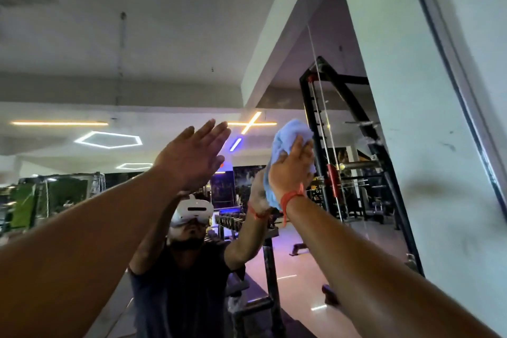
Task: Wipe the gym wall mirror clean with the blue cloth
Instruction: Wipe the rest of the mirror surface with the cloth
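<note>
The mirror filled nearly all I could see, a big rigid pane, hard and slick, the sort I judged would take firm pressure spread flat but not a knock near its edge at 3 o'clock, where the wall began. The cloth was small, soft and light, bunched into a pad; I judged it best held from behind with the whole palm so it would not slide loose on the glass. My right hand was raised at about 2 o'clock of centre, fingers curled over the cloth and pressing it to the mirror, an orange thread round that wrist. My left hand was up at centre, fingers straight and together, holding nothing; whether it touched the glass I could not tell.
</note>
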`<state>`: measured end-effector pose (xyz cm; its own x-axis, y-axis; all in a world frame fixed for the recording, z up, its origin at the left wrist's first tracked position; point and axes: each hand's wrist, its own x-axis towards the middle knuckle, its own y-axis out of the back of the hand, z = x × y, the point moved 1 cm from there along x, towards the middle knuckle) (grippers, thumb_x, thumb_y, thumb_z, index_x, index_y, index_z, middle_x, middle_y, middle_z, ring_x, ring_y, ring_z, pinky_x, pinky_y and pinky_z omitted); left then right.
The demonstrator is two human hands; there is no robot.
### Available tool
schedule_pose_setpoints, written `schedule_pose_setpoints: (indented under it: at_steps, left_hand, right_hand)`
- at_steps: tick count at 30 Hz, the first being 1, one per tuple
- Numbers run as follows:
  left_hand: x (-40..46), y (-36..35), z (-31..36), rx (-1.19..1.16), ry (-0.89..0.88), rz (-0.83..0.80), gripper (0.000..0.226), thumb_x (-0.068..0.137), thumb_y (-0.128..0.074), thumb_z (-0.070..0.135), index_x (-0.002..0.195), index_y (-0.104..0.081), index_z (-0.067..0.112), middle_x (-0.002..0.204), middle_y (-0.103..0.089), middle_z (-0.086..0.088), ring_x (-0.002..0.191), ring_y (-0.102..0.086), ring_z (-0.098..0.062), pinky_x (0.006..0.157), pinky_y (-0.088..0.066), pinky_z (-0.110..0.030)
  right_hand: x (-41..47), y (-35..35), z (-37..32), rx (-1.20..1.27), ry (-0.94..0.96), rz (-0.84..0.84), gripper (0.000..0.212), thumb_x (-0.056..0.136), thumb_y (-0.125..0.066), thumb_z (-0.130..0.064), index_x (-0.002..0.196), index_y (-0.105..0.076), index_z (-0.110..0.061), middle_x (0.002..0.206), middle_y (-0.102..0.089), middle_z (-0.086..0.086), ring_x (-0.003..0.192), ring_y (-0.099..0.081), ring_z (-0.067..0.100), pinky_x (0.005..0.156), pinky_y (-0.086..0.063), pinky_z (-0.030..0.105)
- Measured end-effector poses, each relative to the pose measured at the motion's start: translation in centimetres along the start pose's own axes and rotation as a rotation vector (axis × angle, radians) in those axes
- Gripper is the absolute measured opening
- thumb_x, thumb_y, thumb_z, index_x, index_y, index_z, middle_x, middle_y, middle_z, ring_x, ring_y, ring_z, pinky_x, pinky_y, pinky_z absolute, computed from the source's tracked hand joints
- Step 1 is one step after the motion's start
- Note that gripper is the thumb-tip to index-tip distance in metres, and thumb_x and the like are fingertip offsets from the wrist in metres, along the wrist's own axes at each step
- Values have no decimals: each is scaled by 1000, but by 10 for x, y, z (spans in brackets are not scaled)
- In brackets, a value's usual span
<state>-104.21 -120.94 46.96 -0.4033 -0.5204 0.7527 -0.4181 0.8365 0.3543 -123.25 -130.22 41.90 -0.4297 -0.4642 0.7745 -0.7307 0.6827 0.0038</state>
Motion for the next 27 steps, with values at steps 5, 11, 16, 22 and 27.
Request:
schedule_pose_setpoints:
  at_steps: [5,11,16,22,27]
  left_hand:
    - [-8,-29,0,4,30,149,66,104,-11,45,163,-15,16,171,-10,-3,158,-8,-22,125,-15,-48]
    - [-7,-36,2,-14,87,248,68,103,-15,46,163,-17,14,171,-11,-4,159,-4,-26,127,-15,-48]
    - [-8,-40,0,-3,141,280,72,104,-16,52,163,-14,12,171,-8,-5,159,-2,-24,127,-14,-49]
    - [-7,-40,1,16,144,286,72,103,-20,50,163,-19,11,171,-14,-7,159,-6,-25,126,-15,-49]
    - [-9,-41,-2,29,150,291,72,103,-19,51,163,-19,11,171,-14,-7,159,-7,-26,126,-15,-50]
  right_hand:
    - [89,14,-25,-42,29,65,60,104,-36,-32,159,-26,-9,168,-19,15,154,-20,32,122,-24,48]
    - [77,0,-30,-256,792,-20,56,104,-34,-30,157,-38,-13,165,-33,8,155,-21,34,125,-16,44]
    - [138,14,-2,-346,440,80,77,94,-7,-40,150,-44,-3,161,-37,16,150,-31,34,124,-23,46]
    - [85,-8,-43,-111,825,-99,56,103,-32,-32,150,-47,-6,158,-44,15,148,-37,30,122,-29,41]
    - [120,25,-7,-353,793,-40,50,107,-38,-15,156,-36,-6,163,-34,14,150,-33,26,120,-24,35]
